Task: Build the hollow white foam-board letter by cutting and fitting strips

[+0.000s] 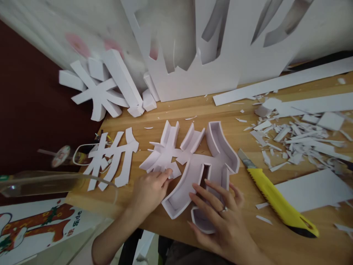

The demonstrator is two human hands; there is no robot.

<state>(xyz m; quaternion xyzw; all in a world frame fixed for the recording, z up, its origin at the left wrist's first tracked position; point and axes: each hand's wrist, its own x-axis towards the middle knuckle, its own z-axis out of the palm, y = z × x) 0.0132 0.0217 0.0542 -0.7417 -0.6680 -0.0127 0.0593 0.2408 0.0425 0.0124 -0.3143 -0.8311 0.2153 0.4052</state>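
The white foam shape (pixel 198 162) is on the table (pixel 261 243), left of the yellow knife (pixel 275 198). The left hand (pixel 149 191) pinches its edge; the right hand (pixel 231 221) rests spread on it, not squeezing. Pushing hard could snap thin walls. Sliding right could bump the bare blade.
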